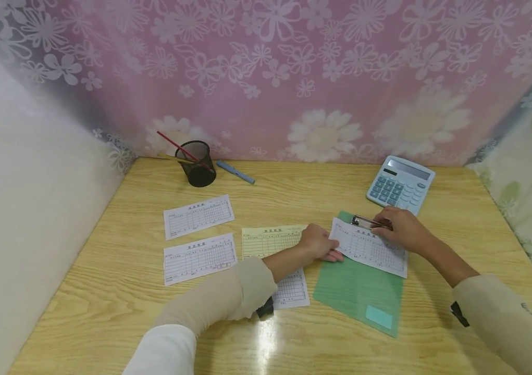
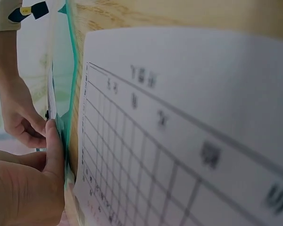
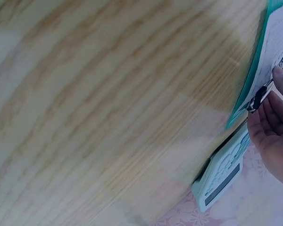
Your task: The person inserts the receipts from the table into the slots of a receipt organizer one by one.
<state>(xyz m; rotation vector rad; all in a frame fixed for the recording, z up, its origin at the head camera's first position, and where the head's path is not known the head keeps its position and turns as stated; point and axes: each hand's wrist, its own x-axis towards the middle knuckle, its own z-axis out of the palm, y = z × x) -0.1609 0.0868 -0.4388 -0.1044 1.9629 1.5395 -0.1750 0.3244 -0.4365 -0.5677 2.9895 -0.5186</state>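
Note:
A translucent green clipboard [image 1: 359, 291] lies on the table with a metal clip [image 1: 364, 222] at its top. A white printed slip [image 1: 369, 250] lies over its upper part, slightly tilted. My left hand [image 1: 317, 242] pinches the left edge of this slip, its thumb on top. At the top edge, my right hand [image 1: 404, 229] grips the clip; the right wrist view shows its thumb [image 3: 282, 80] on the clip's lever. Whether the slip's top edge sits under the clip is hard to tell.
Two white slips [image 1: 200, 216] lie at the left. A yellow form [image 1: 266, 239] and another white form [image 1: 294, 291] lie partly under my left forearm. Behind stand a mesh pen cup [image 1: 200, 174] with pencils, a blue pen [image 1: 235, 172] and a calculator [image 1: 399, 185].

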